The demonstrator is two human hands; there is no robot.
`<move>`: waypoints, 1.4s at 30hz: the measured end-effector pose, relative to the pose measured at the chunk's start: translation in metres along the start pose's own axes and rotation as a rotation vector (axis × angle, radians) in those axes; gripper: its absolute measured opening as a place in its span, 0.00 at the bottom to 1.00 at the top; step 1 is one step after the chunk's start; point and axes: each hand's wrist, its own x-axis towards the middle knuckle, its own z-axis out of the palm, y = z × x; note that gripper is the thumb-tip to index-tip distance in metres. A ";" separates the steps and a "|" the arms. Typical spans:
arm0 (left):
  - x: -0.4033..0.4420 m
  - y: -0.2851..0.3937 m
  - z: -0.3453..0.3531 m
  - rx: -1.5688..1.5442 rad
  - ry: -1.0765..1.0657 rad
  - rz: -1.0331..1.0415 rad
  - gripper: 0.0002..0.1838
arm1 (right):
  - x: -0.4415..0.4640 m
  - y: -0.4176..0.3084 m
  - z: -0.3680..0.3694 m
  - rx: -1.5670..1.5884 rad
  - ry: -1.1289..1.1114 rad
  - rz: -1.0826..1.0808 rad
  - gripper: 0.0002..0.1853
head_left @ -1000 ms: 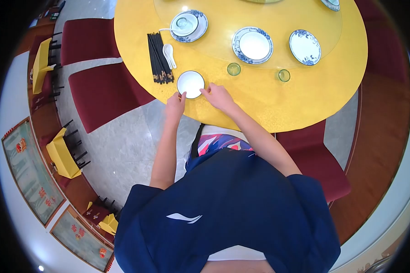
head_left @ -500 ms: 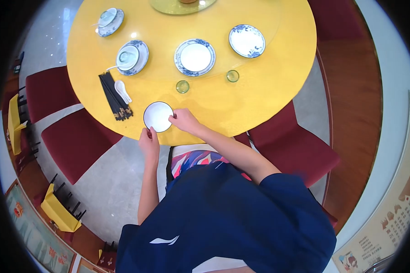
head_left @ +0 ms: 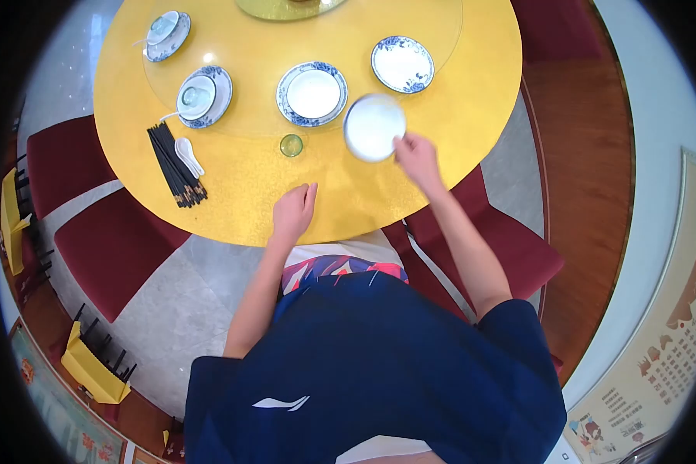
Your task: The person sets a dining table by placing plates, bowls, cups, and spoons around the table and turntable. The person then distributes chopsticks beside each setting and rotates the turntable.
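My right hand (head_left: 417,158) grips the near right rim of a white bowl (head_left: 374,127), slightly blurred, over the right part of the yellow table (head_left: 240,209). Just behind it lie a plate with a blue floral rim (head_left: 421,69) and, to the left, a stacked pair of plates (head_left: 312,93). My left hand (head_left: 293,213) is by the table's near edge, its fingers curled together, with nothing seen in it. A small green glass (head_left: 291,145) stands beyond the left hand.
Black chopsticks (head_left: 175,166) and white spoons (head_left: 187,157) lie at the left. Two place settings with bowls and glasses (head_left: 205,97) stand behind them. Red chairs (head_left: 104,259) flank the table, and a glass turntable (head_left: 290,6) is at the top.
My right hand has carried the white bowl to the right, off my left hand. The bowl now hides the spot of the second green glass. My left hand has let go and shifted right.
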 end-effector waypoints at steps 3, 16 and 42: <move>0.023 -0.049 0.031 0.242 -0.231 -0.222 0.26 | 0.067 0.004 -0.026 -0.085 0.130 0.008 0.17; 0.059 -0.056 0.016 -0.145 -0.441 -0.619 0.43 | 0.180 0.045 -0.030 0.023 0.231 0.266 0.18; 0.078 -0.018 -0.003 0.421 0.193 0.053 0.34 | 0.017 0.037 0.034 -0.462 0.339 -0.298 0.30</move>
